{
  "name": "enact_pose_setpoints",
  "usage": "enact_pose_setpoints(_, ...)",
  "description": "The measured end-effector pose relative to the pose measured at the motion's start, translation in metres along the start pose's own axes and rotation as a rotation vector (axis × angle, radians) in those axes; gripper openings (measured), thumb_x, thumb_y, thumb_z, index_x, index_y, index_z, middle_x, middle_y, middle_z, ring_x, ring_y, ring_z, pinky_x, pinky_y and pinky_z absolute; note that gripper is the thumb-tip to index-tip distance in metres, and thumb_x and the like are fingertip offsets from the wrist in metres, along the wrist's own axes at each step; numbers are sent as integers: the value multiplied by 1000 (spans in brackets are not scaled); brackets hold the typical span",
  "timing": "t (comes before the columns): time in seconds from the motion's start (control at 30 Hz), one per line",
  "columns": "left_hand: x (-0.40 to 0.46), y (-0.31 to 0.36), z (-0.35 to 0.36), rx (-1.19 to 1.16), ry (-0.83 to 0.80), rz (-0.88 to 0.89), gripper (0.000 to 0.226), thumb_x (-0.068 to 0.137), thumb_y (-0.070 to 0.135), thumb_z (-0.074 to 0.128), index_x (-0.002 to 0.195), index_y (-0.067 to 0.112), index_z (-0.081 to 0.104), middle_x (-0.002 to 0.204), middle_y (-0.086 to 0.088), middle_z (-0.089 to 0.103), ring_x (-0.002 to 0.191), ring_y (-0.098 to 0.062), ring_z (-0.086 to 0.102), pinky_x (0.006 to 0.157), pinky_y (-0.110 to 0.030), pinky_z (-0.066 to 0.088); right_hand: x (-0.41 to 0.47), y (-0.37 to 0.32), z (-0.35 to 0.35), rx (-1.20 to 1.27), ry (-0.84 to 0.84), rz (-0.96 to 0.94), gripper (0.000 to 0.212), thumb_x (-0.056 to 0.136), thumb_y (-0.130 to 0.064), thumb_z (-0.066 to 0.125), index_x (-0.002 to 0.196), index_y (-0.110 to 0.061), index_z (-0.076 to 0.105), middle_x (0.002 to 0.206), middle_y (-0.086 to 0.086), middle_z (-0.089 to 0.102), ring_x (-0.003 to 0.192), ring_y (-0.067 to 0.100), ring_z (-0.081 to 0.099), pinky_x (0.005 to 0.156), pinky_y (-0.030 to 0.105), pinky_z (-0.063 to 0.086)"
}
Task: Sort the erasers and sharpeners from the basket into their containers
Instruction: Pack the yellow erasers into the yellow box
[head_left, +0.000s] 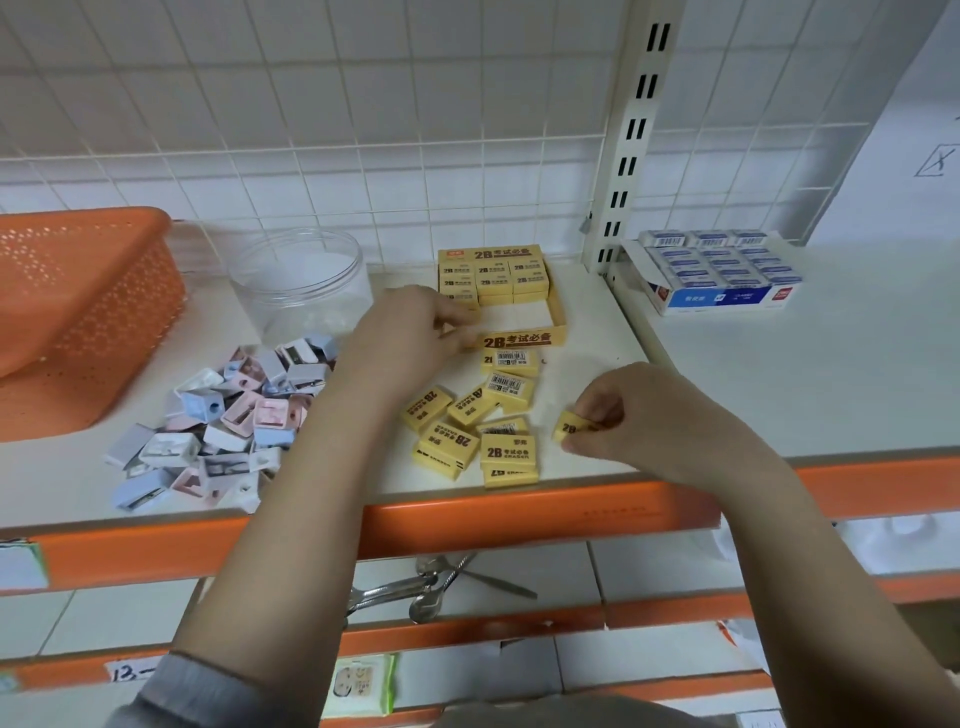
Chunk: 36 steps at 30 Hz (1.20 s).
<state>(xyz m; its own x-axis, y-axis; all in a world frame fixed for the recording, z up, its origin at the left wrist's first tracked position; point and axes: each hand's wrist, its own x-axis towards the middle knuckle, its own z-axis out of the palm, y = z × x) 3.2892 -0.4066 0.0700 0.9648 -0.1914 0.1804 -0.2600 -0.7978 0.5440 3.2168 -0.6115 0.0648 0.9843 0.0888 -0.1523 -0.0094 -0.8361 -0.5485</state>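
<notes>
Several yellow 2B erasers (470, 426) lie loose near the shelf's front edge. Behind them stands a yellow eraser box (558, 312), its back rows filled with erasers. My left hand (410, 338) grips the box's front left corner. My right hand (623, 410) pinches one yellow eraser (567, 427) to the right of the pile. A heap of pastel sharpeners (228, 415) lies at the left, in front of a clear plastic jar (301, 286). An orange basket (78, 291) is tipped at the far left.
The white shelf (597, 312) has an orange front lip. A blue-and-white box of erasers (722, 275) sits on the neighbouring shelf to the right, past a slotted upright post (628, 156). Metal utensils (415, 592) lie on the shelf below. A wire grid backs the shelf.
</notes>
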Motion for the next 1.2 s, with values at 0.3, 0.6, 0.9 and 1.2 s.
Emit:
enact_pose_setpoints(0.3,-19,8,15,52,-230,144,44,74,26,78,116,26,67,121,5,60,114,-13,51,96,-26,39,2,9,-10,119,279,1,15,83,-26,69,94,-28,59,88,-10,62,80,10,59,65,14,42)
enact_pose_setpoints(0.6,-18,7,22,226,-157,216,37,81,32,71,117,26,66,118,5,60,115,-16,50,94,-36,42,18,11,-14,118,377,-87,16,81,-13,69,88,-26,63,85,-7,65,76,4,60,65,6,41)
enact_pose_setpoints(0.9,-25,-7,16,158,-56,255,32,90,30,59,120,23,65,118,4,65,113,-18,51,94,-29,40,93,-4,-29,-58,260,-161,29,82,-29,71,110,-21,67,106,-5,64,90,11,59,79,26,47)
enact_pose_setpoints(1.2,-31,-21,9,113,144,138,30,95,27,52,122,22,62,108,2,65,102,-15,49,77,-20,31,150,-29,-17,-261,91,-250,36,84,-25,70,118,-15,63,97,-3,49,86,12,49,72,24,39)
